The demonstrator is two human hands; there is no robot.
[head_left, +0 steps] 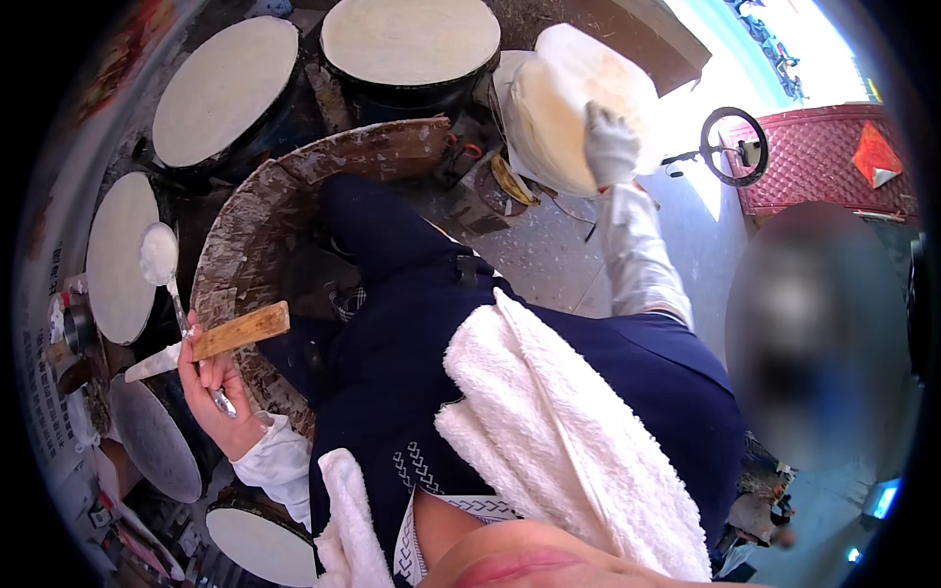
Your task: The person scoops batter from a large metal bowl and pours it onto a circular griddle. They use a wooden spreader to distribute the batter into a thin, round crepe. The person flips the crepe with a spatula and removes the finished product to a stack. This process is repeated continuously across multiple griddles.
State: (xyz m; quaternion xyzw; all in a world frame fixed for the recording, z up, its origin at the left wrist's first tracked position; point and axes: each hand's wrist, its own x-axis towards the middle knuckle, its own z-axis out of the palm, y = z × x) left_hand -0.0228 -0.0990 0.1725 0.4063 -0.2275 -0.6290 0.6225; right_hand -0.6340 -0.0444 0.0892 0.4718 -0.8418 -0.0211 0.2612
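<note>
My left hand [210, 385] is closed round a metal spoon [174, 297], its bowl coated in white batter, together with a flat wooden scraper [245, 330] that has batter on its far end. The spoon's bowl hangs near a round griddle [120, 260] covered in a pale layer. Over to the right, my right hand [610, 147] wears a whitish glove and rests with fingers extended on a stack of thin round pancakes [549, 122]. The topmost white sheet [580, 61] lies unevenly across the stack, its far edge raised.
More round griddles with pale layers stand in an arc, such as one griddle [227, 90] and another griddle [410, 39]. A curved, batter-crusted wooden rim [230, 240] surrounds my legs. A ring-shaped stand [735, 147] and a red quilted cover [818, 157] are at the right.
</note>
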